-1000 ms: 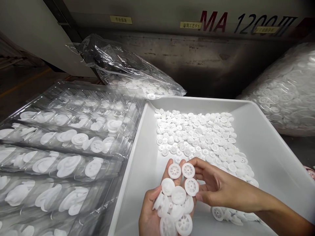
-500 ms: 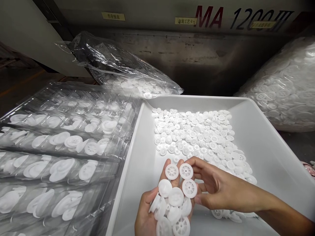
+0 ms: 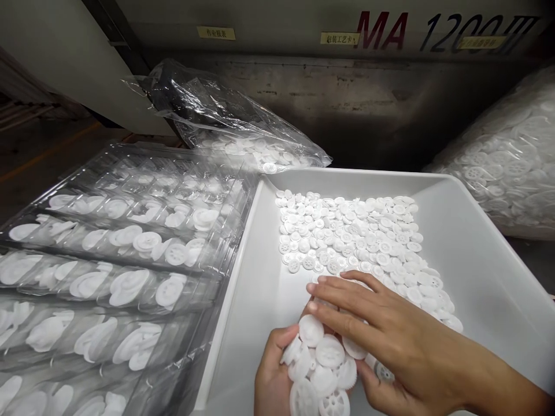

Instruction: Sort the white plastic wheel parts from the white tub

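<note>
My left hand (image 3: 273,370) is cupped palm up, curled round a heap of small white plastic gears (image 3: 324,378). Some of them are spoked and some have toothed rims. Over the fingertips of the left hand lies my right hand (image 3: 385,335), palm down, with its fingers stretched out. Beneath its palm and thumb, part of another white gear (image 3: 354,348) shows at the edge of the heap; whatever else is under the hand is hidden. Both hands are above the near part of a light grey bin (image 3: 243,323) with many similar gears (image 3: 347,231) spread on its floor.
On the left stand clear plastic compartment trays (image 3: 191,323) with white parts in their pockets. A clear bag (image 3: 260,133) of white parts lies behind the bin, and a large full bag (image 3: 511,162) is at right. A machine panel (image 3: 277,75) rises at the back.
My right hand has moved left and turned from a thumb-and-finger pose to lying flat over my left fingers, covering gears that showed there. The view has shifted slightly left.
</note>
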Available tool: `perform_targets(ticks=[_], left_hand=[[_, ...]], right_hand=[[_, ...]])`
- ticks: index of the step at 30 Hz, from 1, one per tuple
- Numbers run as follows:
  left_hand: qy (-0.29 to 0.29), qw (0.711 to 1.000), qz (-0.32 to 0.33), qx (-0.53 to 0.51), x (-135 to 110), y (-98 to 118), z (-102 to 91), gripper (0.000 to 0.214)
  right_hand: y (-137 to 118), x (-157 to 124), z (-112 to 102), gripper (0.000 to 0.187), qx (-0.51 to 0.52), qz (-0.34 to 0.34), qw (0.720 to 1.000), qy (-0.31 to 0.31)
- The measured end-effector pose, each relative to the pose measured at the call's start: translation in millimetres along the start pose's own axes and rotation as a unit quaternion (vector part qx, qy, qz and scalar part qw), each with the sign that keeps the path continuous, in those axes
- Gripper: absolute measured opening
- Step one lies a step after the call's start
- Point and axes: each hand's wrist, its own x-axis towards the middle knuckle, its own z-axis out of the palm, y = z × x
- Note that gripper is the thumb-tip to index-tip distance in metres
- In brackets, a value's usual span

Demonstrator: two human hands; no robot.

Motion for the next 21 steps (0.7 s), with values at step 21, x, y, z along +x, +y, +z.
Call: perform_targets(ticks=[21], left_hand=[[-0.072,0.997,0.02,-0.038,9.3,-7.5,0.8,0.041]], right_hand=[[14.5,5.0,13.9,0.024,0.566,0.287,0.714,0.296]])
